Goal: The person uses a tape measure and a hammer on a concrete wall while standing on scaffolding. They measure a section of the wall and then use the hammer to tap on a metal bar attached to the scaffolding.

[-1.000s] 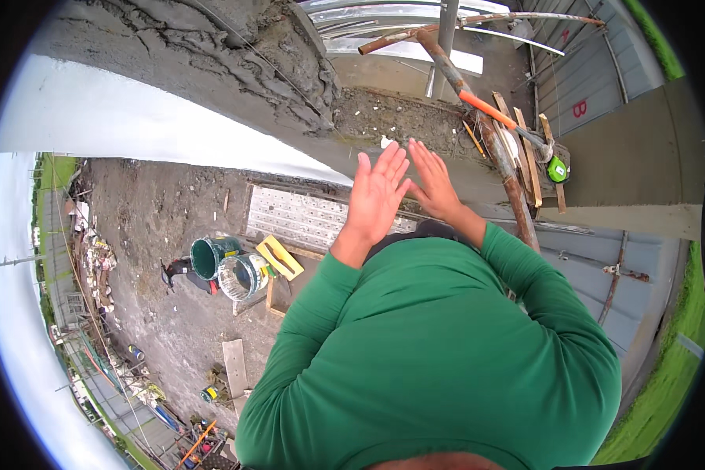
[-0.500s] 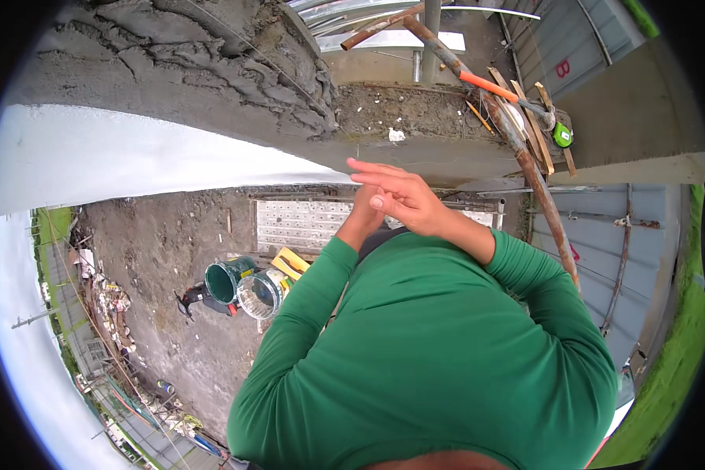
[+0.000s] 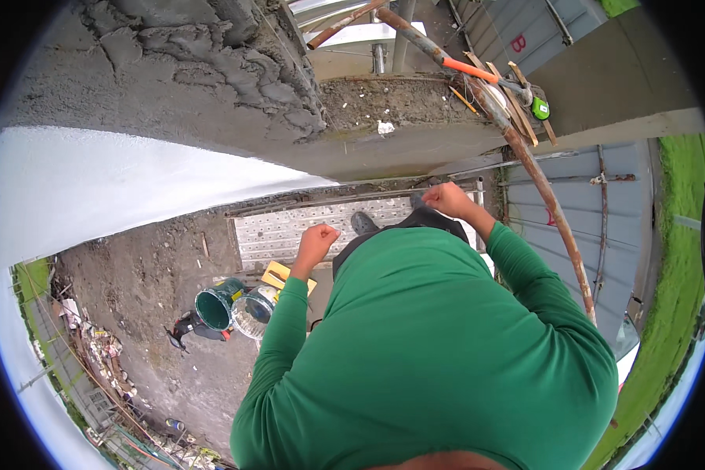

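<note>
Looks like a short stop in the work, beside a big grey wall (image 3: 172, 94), bumpy and wet-looking. Off its right end, a ledge (image 3: 352, 102) with crumbs on top. Underfoot, a long pale plank (image 3: 282, 235) full of little holes. Across the right side, a rusty pipe (image 3: 536, 172), in the way of reaching the ledge's far end. Down left, a green bucket (image 3: 211, 305) touching or just beside a see-through bucket (image 3: 247, 313). Next to them, near the left hand (image 3: 316, 243), a yellow tool (image 3: 282, 276); would need open fingers and a low bend for lifting it. Fingers curled on both the left hand and the right hand (image 3: 446, 199), well apart, with nothing seen inside; cannot tell how tightly closed. Past the pipe, a little green tape measure (image 3: 540, 108). Smallest, a white scrap (image 3: 385, 127) by the ledge.
</note>
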A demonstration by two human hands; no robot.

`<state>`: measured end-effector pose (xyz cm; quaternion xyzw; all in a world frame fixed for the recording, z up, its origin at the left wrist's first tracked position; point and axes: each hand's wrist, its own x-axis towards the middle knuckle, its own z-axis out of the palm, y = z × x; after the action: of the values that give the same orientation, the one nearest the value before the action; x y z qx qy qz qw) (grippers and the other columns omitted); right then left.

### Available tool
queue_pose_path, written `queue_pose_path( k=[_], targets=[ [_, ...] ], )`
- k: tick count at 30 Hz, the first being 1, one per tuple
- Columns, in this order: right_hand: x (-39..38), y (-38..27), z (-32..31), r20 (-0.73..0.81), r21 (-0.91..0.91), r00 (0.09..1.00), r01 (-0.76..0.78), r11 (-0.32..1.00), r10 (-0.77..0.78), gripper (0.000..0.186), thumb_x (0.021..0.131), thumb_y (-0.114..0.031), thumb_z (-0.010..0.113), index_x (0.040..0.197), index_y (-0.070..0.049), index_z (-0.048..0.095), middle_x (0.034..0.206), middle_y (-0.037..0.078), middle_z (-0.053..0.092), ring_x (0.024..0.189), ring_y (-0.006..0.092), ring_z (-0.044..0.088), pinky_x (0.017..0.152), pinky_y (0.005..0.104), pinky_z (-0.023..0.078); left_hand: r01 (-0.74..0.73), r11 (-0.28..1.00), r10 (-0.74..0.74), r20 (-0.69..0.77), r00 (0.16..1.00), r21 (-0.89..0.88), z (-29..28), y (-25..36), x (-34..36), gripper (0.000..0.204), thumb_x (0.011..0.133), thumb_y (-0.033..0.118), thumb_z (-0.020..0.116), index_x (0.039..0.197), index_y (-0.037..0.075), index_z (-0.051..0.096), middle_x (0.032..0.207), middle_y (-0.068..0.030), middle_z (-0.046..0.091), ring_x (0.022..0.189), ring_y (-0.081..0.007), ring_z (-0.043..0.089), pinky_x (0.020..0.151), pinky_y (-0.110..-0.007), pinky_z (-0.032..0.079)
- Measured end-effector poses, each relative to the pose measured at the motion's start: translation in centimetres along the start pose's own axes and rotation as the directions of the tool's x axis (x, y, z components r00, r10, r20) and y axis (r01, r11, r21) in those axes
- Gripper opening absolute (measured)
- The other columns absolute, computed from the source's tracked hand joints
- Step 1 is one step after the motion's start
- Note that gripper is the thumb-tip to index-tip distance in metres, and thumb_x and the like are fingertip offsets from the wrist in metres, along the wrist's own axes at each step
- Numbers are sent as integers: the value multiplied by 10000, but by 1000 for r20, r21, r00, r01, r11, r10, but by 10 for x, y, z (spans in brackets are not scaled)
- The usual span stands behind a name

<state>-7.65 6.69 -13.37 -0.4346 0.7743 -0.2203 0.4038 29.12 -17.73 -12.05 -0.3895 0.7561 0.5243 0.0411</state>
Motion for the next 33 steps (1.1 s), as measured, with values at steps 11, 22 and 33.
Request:
queue_pose_path(
  k=[11,22,33],
  targets=[
    [-55,-73,14,376,660,926,-284,695,20,313,982,-309,766,1073,-10,785,902,-8,753,838,85,661,781,270,540,-98,972,204,557,805,-214,12,83,17,213,999,193,689,979,-7,760,936,3,708,841,-94,629,794,-283,509],
    [-71,-55,-13,283,635,955,-114,764,-93,334,926,-341,816,1063,-37,793,894,-8,761,830,88,678,758,278,550,-23,953,236,691,684,-302,27,115,33,183,1037,195,661,964,28,678,847,48,656,779,-40,573,716,-236,481],
    [-19,131,-246,-869,194,391,-295,936,303,477,829,-275,841,1237,-60,721,1169,145,705,1071,323,679,937,428,555,219,906,15,543,840,-363,53,116,25,161,1079,226,608,1005,83,602,803,68,592,696,-35,524,627,-226,441]
  ],
)
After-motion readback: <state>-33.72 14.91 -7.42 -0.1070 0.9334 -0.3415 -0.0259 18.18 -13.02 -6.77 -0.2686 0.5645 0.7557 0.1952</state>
